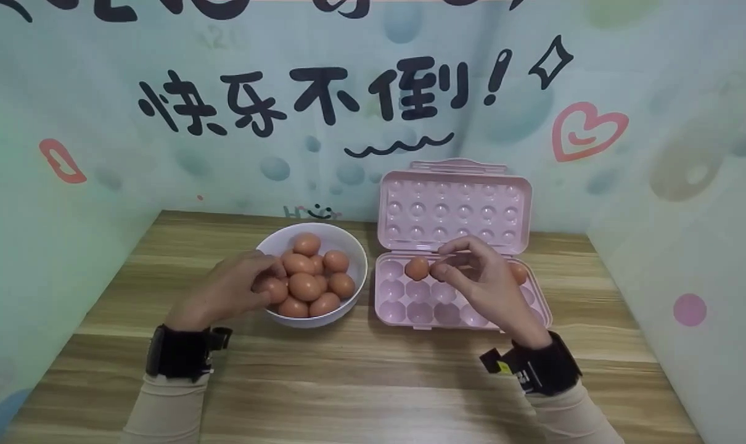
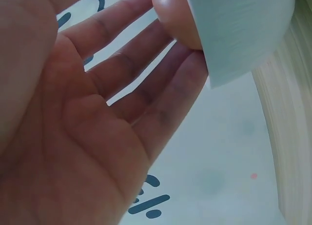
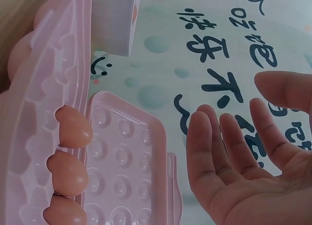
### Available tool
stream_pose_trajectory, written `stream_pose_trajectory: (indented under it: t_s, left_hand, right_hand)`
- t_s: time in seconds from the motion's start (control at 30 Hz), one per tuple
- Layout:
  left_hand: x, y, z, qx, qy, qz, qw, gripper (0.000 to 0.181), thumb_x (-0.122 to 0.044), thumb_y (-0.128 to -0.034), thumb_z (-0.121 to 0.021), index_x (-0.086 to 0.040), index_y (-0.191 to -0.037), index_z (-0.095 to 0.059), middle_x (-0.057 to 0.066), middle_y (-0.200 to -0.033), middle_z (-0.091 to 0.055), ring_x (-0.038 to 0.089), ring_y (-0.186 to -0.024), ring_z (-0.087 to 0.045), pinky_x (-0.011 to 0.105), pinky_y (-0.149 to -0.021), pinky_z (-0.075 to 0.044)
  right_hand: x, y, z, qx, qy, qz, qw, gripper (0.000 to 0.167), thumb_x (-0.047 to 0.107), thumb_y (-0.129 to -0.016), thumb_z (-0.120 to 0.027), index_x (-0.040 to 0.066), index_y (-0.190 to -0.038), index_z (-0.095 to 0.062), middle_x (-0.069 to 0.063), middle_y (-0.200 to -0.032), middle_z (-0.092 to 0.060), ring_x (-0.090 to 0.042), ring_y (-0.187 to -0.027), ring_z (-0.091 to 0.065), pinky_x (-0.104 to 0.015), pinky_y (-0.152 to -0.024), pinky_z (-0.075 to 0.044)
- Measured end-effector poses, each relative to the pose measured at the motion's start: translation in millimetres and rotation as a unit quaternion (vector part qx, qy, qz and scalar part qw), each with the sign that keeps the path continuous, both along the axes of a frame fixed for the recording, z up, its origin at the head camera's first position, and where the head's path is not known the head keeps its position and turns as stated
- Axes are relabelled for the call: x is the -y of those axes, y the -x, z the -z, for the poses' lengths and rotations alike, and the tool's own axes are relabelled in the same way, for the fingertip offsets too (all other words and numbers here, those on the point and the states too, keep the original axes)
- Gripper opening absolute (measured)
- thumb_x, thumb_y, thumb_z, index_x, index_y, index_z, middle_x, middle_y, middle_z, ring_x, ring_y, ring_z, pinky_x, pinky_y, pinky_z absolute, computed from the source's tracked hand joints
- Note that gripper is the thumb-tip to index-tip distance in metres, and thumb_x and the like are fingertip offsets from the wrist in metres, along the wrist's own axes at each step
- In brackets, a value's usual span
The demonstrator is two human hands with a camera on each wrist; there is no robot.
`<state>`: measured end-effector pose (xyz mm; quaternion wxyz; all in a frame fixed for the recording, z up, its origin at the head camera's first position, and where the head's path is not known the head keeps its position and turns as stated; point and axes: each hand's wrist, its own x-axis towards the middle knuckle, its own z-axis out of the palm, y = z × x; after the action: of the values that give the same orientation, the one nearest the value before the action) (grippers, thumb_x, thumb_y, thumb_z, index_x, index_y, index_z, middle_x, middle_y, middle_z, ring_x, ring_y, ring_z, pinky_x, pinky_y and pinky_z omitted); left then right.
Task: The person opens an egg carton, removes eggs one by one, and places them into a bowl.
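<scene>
A white bowl heaped with several brown eggs stands on the table. My left hand reaches over its left rim and grips an egg between thumb and fingers. In the left wrist view the fingers touch that egg by the bowl wall. A pink egg carton lies with its lid raised at the right. My right hand hovers over it, fingers apart and nothing in the palm. Eggs sit in the back row, one egg left of the fingertips, others partly hidden by the hand.
The carton's lid leans back near the printed backdrop. Wood-grain table extends in front of the bowl and carton. Printed side walls border the table.
</scene>
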<state>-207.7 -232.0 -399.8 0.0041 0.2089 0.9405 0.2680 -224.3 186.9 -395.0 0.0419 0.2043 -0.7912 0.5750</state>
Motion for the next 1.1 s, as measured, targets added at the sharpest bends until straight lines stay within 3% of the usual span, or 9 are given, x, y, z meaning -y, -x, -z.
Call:
stream_pose_trajectory:
  t_s: [0.23,0.4,0.47,0.53,0.63,0.77,0.93,1.1]
  left_hand:
    - [-12.2,-2.4,-5.8,-0.020,-0.033,0.001,0.9993,0.023,0.002,-0.0905,-0.068,-0.009,-0.110,-0.072,0.005,-0.099,-0.064,0.026,-0.094,-0.057,0.039,-0.080,-0.049]
    - [-31.9,-1.5,-5.2,-0.075,-0.062,0.035,0.9946,0.023,0.002,-0.0919,-0.071,-0.008,-0.112,-0.073,0.006,-0.107,-0.072,0.026,-0.099,-0.066,0.041,-0.085,-0.058]
    - [-39.5,-1.1,-4.4,-0.094,-0.077,0.046,0.9916,0.025,0.002,-0.0913,-0.074,-0.008,-0.114,-0.072,0.007,-0.113,-0.072,0.026,-0.104,-0.068,0.044,-0.090,-0.060]
    - [-47.0,-0.4,-4.3,-0.102,-0.089,0.047,0.9897,0.025,0.000,-0.0909,-0.077,-0.010,-0.113,-0.070,0.005,-0.109,-0.067,0.026,-0.104,-0.066,0.043,-0.089,-0.059]
    - [-57.8,1.3,-3.3,-0.132,-0.088,0.051,0.9860,0.029,-0.001,-0.0895,-0.078,-0.011,-0.116,-0.070,0.005,-0.111,-0.067,0.027,-0.106,-0.062,0.041,-0.093,-0.055]
    - [-71.5,2.9,-1.2,-0.169,-0.064,0.045,0.9825,0.031,-0.008,-0.0882,-0.077,-0.014,-0.118,-0.074,0.005,-0.120,-0.070,0.025,-0.114,-0.061,0.041,-0.098,-0.053]
    - [-88.1,4.6,0.7,-0.153,-0.041,0.027,0.9871,0.040,-0.023,-0.0910,-0.075,-0.020,-0.130,-0.070,0.001,-0.133,-0.064,0.025,-0.128,-0.054,0.052,-0.103,-0.047]
    - [-103.1,6.8,4.0,-0.131,-0.042,0.047,0.9893,0.051,-0.026,-0.0926,-0.077,-0.021,-0.141,-0.064,0.003,-0.146,-0.058,0.023,-0.135,-0.052,0.053,-0.110,-0.045]
  right_hand:
    - [-5.6,0.6,-3.4,-0.019,-0.013,0.006,0.9997,0.027,0.013,-0.095,-0.081,0.008,-0.118,-0.067,-0.011,-0.113,-0.073,-0.024,-0.101,-0.077,-0.035,-0.091,-0.062]
    - [-13.9,2.3,-6.2,-0.052,-0.069,0.021,0.9960,0.030,0.014,-0.094,-0.082,0.009,-0.120,-0.068,-0.006,-0.117,-0.071,-0.019,-0.104,-0.075,-0.030,-0.090,-0.062]
    - [-16.1,4.4,-7.7,-0.064,-0.095,0.023,0.9931,0.030,0.015,-0.094,-0.083,0.010,-0.120,-0.068,-0.004,-0.118,-0.071,-0.019,-0.103,-0.075,-0.030,-0.088,-0.062]
    - [-16.0,8.8,-9.6,-0.086,-0.120,0.013,0.9889,0.031,0.015,-0.093,-0.083,0.009,-0.120,-0.069,-0.004,-0.118,-0.071,-0.022,-0.102,-0.075,-0.032,-0.087,-0.063]
    - [-14.6,18.5,-12.4,-0.134,-0.179,-0.007,0.9747,0.033,0.015,-0.093,-0.084,0.007,-0.121,-0.070,-0.005,-0.118,-0.070,-0.024,-0.103,-0.075,-0.036,-0.087,-0.063]
    - [-10.4,34.2,-14.6,-0.182,-0.257,-0.041,0.9483,0.034,0.009,-0.090,-0.083,0.008,-0.122,-0.071,-0.006,-0.119,-0.070,-0.025,-0.105,-0.072,-0.040,-0.091,-0.061]
    - [-3.5,53.7,-13.7,-0.181,-0.330,-0.074,0.9235,0.043,0.005,-0.084,-0.082,0.010,-0.125,-0.071,-0.009,-0.121,-0.069,-0.030,-0.107,-0.068,-0.046,-0.095,-0.058]
    - [5.7,71.6,-5.3,-0.164,-0.369,-0.102,0.9090,0.046,0.000,-0.081,-0.080,0.006,-0.125,-0.071,-0.015,-0.123,-0.067,-0.036,-0.110,-0.066,-0.048,-0.097,-0.056]
